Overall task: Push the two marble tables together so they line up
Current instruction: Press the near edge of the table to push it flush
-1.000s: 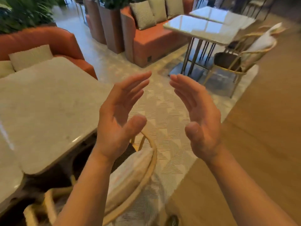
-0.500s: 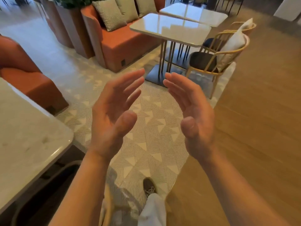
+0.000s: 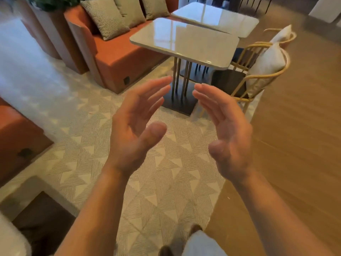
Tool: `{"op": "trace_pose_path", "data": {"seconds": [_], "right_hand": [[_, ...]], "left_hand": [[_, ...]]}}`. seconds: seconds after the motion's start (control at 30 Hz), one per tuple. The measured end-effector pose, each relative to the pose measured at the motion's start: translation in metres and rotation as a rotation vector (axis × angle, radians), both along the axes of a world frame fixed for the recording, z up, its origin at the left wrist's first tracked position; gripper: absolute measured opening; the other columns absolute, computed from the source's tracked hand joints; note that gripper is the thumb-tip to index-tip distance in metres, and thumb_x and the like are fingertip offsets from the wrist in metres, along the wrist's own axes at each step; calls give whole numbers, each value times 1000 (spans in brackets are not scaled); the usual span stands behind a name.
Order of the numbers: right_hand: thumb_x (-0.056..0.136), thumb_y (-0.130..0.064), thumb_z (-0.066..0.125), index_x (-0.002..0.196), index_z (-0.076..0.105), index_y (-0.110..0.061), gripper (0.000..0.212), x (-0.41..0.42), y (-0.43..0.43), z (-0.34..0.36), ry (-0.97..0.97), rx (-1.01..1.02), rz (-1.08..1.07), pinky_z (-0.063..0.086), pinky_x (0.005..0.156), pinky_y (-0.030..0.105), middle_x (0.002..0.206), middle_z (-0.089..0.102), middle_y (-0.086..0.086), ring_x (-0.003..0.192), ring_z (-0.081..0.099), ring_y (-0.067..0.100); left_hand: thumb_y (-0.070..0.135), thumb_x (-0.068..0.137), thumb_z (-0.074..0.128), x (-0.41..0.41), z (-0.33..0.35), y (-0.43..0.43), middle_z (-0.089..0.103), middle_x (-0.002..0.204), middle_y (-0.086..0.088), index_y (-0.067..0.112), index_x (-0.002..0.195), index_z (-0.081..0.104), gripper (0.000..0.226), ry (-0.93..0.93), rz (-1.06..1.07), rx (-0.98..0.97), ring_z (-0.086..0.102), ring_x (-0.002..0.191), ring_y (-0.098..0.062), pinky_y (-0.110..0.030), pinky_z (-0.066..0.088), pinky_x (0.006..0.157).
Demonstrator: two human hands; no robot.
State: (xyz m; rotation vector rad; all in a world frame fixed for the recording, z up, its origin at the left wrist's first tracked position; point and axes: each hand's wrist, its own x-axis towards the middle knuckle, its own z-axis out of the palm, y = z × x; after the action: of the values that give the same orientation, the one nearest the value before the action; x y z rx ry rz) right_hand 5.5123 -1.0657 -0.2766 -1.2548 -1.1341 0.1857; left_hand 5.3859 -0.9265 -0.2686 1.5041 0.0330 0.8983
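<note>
Two glossy marble tables stand ahead at the top of the head view. The near table (image 3: 186, 42) rests on thin brass legs and a dark base. The far table (image 3: 217, 19) sits just behind it, shifted to the right, with a narrow gap between them. My left hand (image 3: 136, 126) and my right hand (image 3: 227, 132) are raised in front of me, palms facing each other, fingers apart, holding nothing. Both hands are well short of the near table.
An orange sofa (image 3: 118, 58) with cushions runs left of the tables. A rattan chair (image 3: 258, 76) with a white cushion stands right of the near table. Patterned carpet (image 3: 147, 182) lies underfoot, wood floor (image 3: 295, 145) to the right. Another orange seat (image 3: 16, 137) is at left.
The view has moved forward and to the right. The marble table at my left has slid out of sight, and the two tables ahead appear closer. My hands keep the same raised pose.
</note>
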Motion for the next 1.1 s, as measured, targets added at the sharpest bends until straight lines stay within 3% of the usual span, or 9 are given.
{"op": "trace_pose_path", "data": {"seconds": [0.17,0.4,0.7,0.8,0.93,1.1], "right_hand": [[88,-83,52,150,45,-11,96,98,78,-17,-34,-6,-31,45,120,43,153,55,9,147,54,26],[89,-80,56,151,46,-17,89,240,215,-23,18,42,43,44,120,43,154,55,9,148,53,26],[89,-78,60,149,49,-31,78,344,374,-31,59,60,66,43,121,45,152,57,-2,147,54,27],[89,-79,59,150,50,-27,81,374,432,-43,52,36,13,43,121,44,153,56,-1,147,54,26],[90,-79,56,153,45,-16,90,411,508,-61,10,0,-89,44,120,40,155,53,3,148,53,23],[91,-80,54,152,44,-14,91,459,581,-84,4,-17,-231,44,120,39,155,53,0,148,53,21]], "left_hand": [[74,84,74,97,-14,75,63,152,-1,39,138,64,65,32,-1,25,55,150,-33,-55,42,124],[72,87,72,229,-12,199,64,151,-1,33,140,61,67,50,51,42,58,148,-32,-51,45,123],[74,86,72,323,-11,357,64,149,0,27,141,57,74,83,108,18,60,146,-29,-47,47,121],[73,86,72,362,-26,421,64,149,-3,23,141,55,77,102,50,22,59,147,-29,-45,47,121],[69,88,74,413,-44,510,61,153,-9,23,142,56,73,124,-79,15,56,149,-34,-54,43,124],[69,87,75,479,-67,596,61,155,-5,27,145,55,74,196,-225,40,57,149,-31,-48,45,122]]}}
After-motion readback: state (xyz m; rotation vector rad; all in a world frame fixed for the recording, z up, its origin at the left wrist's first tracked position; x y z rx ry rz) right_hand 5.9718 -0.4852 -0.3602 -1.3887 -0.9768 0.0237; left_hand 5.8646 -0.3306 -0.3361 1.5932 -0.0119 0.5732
